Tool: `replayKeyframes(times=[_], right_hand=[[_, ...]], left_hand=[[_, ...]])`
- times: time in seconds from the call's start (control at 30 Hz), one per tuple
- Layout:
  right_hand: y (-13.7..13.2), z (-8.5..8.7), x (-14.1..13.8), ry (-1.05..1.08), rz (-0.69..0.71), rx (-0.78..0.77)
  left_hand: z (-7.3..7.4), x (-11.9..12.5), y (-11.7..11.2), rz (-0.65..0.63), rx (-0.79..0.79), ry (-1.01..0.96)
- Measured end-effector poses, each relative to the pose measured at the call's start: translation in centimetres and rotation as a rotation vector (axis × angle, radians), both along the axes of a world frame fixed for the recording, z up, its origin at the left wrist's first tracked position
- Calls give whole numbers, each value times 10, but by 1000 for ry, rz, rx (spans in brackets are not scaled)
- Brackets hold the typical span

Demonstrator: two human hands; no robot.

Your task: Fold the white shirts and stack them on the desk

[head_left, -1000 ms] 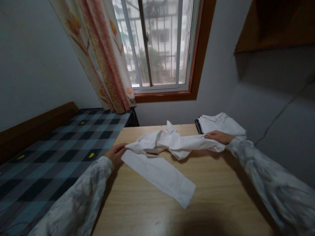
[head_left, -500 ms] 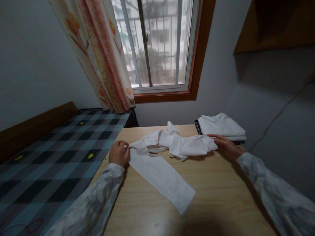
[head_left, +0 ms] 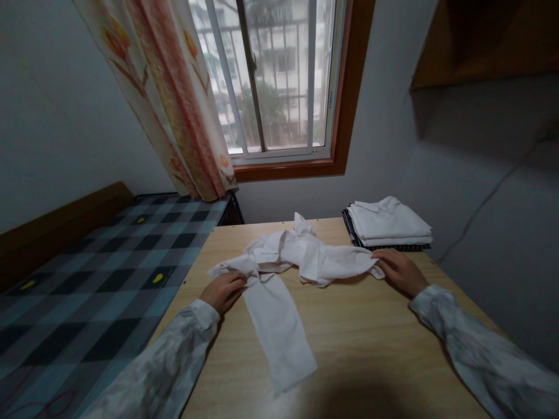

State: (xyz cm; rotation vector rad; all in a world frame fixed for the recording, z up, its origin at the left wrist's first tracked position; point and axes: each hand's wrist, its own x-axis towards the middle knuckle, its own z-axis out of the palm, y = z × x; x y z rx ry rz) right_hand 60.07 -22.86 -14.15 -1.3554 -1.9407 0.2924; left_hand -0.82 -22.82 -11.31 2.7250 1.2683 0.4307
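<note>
Your left hand (head_left: 225, 291) and right hand (head_left: 402, 271), almost closed, both pinch the white cloth (head_left: 308, 253) upon the surface (head_left: 371, 331).

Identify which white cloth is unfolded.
The rumpled white cloth touched by the left hand and right hand; the others sit folded in the stack.

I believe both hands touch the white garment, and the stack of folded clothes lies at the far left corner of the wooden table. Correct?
Wrong corner: the head view shows the stack of folded clothes at the far right corner of the wooden table. The left hand and right hand touch the white garment.
</note>
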Motion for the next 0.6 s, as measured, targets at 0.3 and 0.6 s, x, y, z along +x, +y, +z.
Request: replayKeyframes(times=[0.3,0.6], right_hand=[[22,6,51,536,-392,-87],[-5,20,56,318,-99,-280]], left_hand=[[7,-99,20,274,75,53],[40,-16,19,256,213,-63]])
